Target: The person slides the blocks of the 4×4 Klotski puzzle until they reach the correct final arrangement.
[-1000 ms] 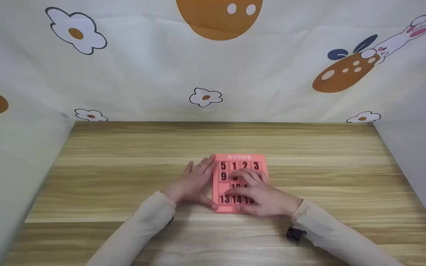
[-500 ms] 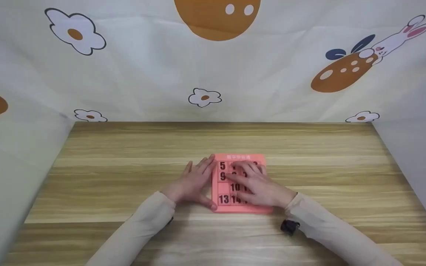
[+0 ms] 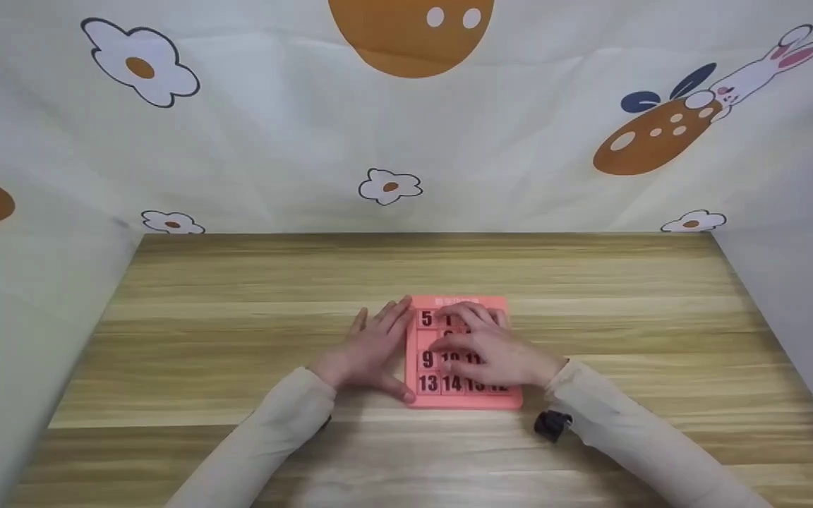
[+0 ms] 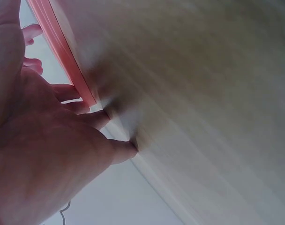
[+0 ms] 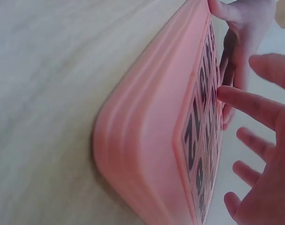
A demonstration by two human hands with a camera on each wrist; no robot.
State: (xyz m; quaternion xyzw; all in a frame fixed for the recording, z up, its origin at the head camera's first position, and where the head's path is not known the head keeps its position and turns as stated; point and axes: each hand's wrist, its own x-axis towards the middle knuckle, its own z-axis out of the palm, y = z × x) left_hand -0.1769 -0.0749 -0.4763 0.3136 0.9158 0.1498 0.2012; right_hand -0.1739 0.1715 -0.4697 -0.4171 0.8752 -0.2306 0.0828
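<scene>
A pink sliding number puzzle (image 3: 463,401) lies flat on the table, with black numbers on its tiles. My left hand (image 3: 368,353) rests along its left side, thumb near the bottom corner and fingers, fairly straight, near the top one. Over the tiles reaches my right hand (image 3: 505,353), fingers spread and slightly bent. In the right wrist view, one finger (image 5: 250,103) of it touches the tile face while the others are off it. The 9 tile (image 3: 428,360) sits in the third row, left column, under a vacant slot. Several right-hand tiles are hidden by the hand.
The wood-grain table (image 3: 251,303) extends around the puzzle. Behind it hangs a pale cloth (image 3: 272,141) printed with flowers, and pale side walls (image 3: 795,296) stand left and right. A black device (image 3: 553,425) sits at the right wrist.
The 9 tile has slid down one row, so the vacant slot is now above it. My right hand has shifted slightly up and left over the tiles. The left hand stays put.
</scene>
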